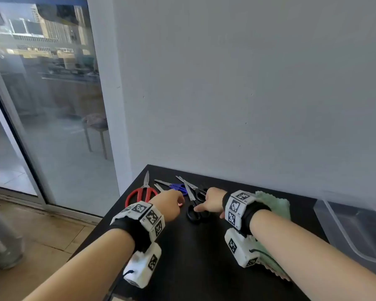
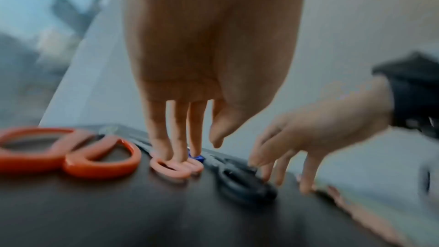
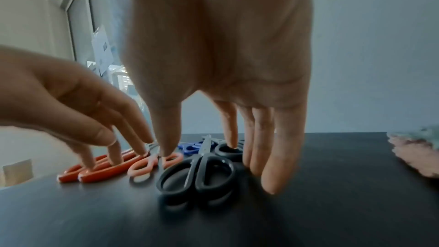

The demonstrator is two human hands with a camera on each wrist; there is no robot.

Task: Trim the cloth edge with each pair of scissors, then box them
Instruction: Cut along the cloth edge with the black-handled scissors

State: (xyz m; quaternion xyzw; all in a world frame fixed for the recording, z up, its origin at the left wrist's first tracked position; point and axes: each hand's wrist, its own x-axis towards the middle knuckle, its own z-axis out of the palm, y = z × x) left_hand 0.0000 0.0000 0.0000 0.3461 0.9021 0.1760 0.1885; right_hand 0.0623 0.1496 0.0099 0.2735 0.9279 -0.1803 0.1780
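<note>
While both hands hang over the row of scissors at the far left of the desk (image 1: 215, 268), nothing is yet held. Item: black scissors (image 3: 197, 174), flat on the desk, handle loops toward the person, blades pointing away toward the wall; long axis runs near to far. Right hand (image 1: 211, 203) directly above them, fingers straight and pointing down, spread a little, thumb on the left of the handles and the other fingers on the right; the grip is apart and closed on nothing. Whether the fingertips touch the handles cannot be told. Judgement: this hand is the nearer, and need only drop and close across the loops. Item: pink scissors (image 3: 152, 162), small, just left of the black pair; left hand (image 1: 167, 203) over them, fingers straight and down, tips at or on the handle, holding nothing. Item: red scissors (image 1: 142, 193), largest, leftmost. Item: blue scissors (image 1: 178, 187), behind, partly covered. A second black handle lies beyond the first, mostly hidden by the right hand. Item: green cloth (image 1: 274, 205), right of the scissors, largely under the right forearm. Item: clear box (image 1: 356, 231), far right, cut off by the frame edge.
</note>
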